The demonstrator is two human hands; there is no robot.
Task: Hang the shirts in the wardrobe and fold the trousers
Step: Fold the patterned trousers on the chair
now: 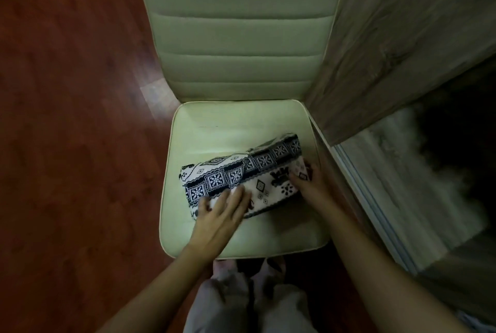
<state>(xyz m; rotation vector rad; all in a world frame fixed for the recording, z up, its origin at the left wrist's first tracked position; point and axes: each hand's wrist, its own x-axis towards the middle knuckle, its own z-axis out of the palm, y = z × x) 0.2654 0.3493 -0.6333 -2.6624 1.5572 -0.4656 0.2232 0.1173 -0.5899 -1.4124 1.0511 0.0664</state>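
Note:
The patterned trousers (241, 169), white with dark blue bands, lie folded into a compact bundle on the seat of a pale green chair (214, 128). My left hand (225, 206) rests flat on the bundle's near left part, fingers spread. My right hand (308, 182) holds the bundle's right end, fingers curled on the cloth. No shirts are in view.
The chair's padded backrest (241, 24) rises behind the seat. A grey wooden panel (402, 37) stands close on the right, with a sliding rail (375, 203) and a dark opening beyond. Red-brown wooden floor (67, 118) spreads to the left. My legs are below the seat.

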